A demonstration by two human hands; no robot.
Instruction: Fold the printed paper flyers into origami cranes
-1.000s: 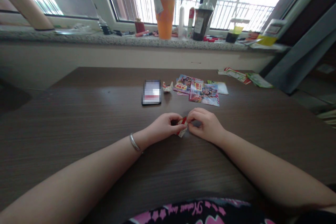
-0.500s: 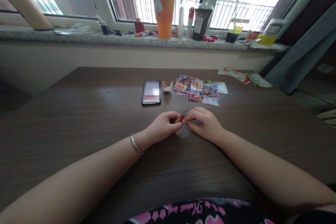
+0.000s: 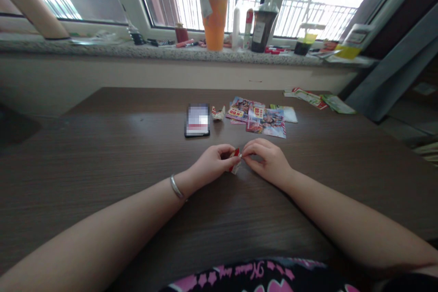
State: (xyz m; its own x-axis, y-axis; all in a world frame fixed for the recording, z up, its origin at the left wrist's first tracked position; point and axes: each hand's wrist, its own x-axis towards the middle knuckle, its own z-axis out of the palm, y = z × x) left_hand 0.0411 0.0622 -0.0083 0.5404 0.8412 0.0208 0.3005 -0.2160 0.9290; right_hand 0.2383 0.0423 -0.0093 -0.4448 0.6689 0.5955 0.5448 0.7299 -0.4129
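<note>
Amid open brown wood-grain tabletop (image 3: 246, 219), the left hand (image 3: 219, 160) pinches small red-and-white paper (image 3: 235, 168); the right hand (image 3: 270, 159), fingers narrow, adjoins its edge, grip unclear.

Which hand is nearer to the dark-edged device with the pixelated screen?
Left. The left hand is on the near side of the device, slightly right; the right hand is on that side too, but farther right.

Smooth wood-grain tabletop (image 3: 112, 159) (faintly glossy), shiny metal bangle (image 3: 175, 187), crinkled scrap (image 3: 236, 169), perhaps paper
</note>
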